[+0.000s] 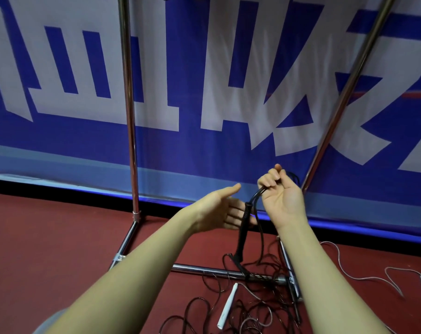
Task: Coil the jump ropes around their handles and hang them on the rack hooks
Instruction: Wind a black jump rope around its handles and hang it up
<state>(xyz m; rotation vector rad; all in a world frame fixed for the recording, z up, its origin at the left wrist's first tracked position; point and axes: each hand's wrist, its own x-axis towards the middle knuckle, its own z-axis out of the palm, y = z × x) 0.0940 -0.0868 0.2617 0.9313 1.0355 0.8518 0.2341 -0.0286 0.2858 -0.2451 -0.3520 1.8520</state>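
Two chrome uprights of the rack (128, 116) rise against the blue banner (204, 68), with the rack's base bar low on the red floor (48, 237); any hooks would be above the top edge, out of sight. Below lies a tangle of dark cord and two white handles (227, 306) of a second rope.

Between the hands hangs the black jump rope's handle (243, 231) — its long axis nearly vertical, cord end up, slightly tilted. The right hand (280, 198) is above it and to its right, palm toward the camera, fingers curled round the cord (259, 191) where it bends out of the handle's top. The left hand (220, 209) is flat and relaxed, holding nothing, just beside the handle's upper part on the left — its fingertips seem to lie behind the handle, though contact is hard to judge. The left hand is therefore nearer the handle, and I judge it well placed to close round it.
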